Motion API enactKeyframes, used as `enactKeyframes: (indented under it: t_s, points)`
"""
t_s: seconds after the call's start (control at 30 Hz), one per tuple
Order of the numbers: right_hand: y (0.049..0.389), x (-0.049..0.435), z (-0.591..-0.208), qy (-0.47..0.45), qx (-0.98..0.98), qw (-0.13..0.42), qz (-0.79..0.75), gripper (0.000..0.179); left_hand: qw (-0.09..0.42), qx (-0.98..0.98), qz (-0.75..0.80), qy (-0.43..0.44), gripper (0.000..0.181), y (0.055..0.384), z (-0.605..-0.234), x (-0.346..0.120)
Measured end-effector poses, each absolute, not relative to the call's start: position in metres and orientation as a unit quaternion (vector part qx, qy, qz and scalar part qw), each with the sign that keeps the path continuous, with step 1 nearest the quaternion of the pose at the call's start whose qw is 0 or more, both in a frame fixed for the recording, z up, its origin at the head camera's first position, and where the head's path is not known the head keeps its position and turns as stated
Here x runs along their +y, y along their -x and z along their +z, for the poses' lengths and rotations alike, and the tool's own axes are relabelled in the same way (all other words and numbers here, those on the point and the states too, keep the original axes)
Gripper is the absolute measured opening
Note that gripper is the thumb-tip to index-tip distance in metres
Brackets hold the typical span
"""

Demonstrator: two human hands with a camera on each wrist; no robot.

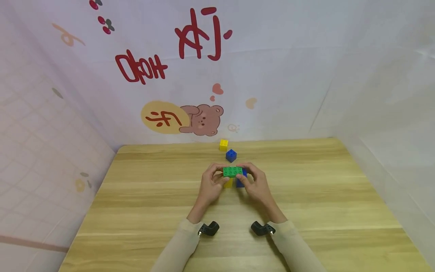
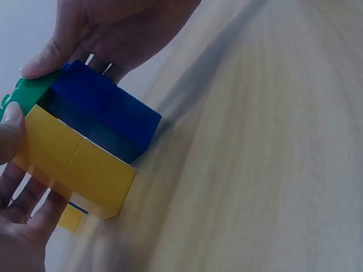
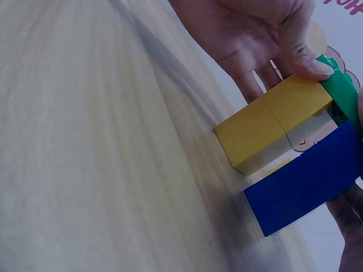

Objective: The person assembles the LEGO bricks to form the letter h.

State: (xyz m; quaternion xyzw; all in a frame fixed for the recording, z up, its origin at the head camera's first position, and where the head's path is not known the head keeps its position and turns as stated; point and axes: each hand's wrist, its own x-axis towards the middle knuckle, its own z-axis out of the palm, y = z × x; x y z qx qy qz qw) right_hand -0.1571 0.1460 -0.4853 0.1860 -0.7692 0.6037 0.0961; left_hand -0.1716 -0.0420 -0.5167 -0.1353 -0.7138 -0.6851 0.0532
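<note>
A green brick [image 1: 232,172] with studs on top lies across two upright stacks, one yellow [image 2: 102,178] and one blue [image 3: 303,184]. Each stack shows two bricks, one above the other, standing on the table with a gap between them. My left hand [image 1: 211,185] pinches the left end of the green brick, its thumb in front and its fingers behind by the yellow stack. At the other end, my right hand [image 1: 257,185] grips the green brick above the blue stack. Whether the green brick is pressed fully down cannot be told.
Behind the hands a loose blue brick [image 1: 231,155] sits on the wooden table [image 1: 153,211]. Farther back, a yellow brick [image 1: 223,145] stands close to the printed wall cloth [image 1: 278,94]. White cloth also borders the table on both sides.
</note>
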Motion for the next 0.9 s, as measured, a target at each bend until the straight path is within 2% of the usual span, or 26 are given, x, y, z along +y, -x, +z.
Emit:
enactKeyframes:
  t_s: [0.43,0.67,0.9]
  points:
    - [0.154,0.143,-0.492,-0.169,-0.769,0.096,0.609,0.029,0.055,-0.725,-0.674,0.132,0.039,0.167,-0.523,-0.045]
    - [0.154,0.145,-0.495,-0.167,-0.767,0.086,0.614,0.033,0.040,-0.725,-0.673,0.139,0.036,0.165,-0.524,-0.046]
    - [0.156,0.146,-0.496,-0.176,-0.779,0.091,0.595,0.029,0.019,-0.727,-0.671,0.143,0.036,0.168,-0.520,-0.052]
